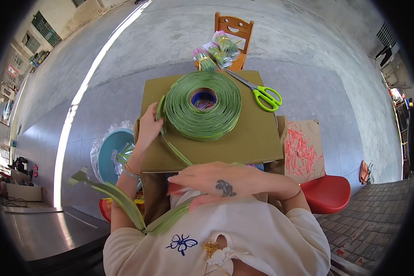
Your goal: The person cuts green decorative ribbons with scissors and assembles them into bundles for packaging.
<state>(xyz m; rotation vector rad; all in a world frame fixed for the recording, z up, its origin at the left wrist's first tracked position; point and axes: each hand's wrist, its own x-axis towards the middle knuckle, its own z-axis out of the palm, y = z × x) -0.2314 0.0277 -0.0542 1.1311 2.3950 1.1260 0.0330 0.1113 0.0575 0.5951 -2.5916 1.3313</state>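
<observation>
A large roll of green ribbon (179,110), wound round a cardboard core, lies on the olive board (257,138) in front of me. My left hand (149,128) is at the roll's left side, its fingers closed on a strand of the ribbon. My right hand (227,180) crosses low before my chest, back of the hand up, its fingers mostly hidden. From under it a green ribbon length (170,218) runs left, pinches in at a knot-like point, and ends in a loose tail over my left forearm. A blurred reddish piece (175,188) shows at the right hand's fingers.
Green-handled scissors (267,98) lie at the board's far right. Wrapped green and pink bundles (218,48) rest on a small wooden chair (246,30) beyond it. A blue basin (106,158) stands left; red strips (301,152) on cardboard and a red stool (327,193) are right.
</observation>
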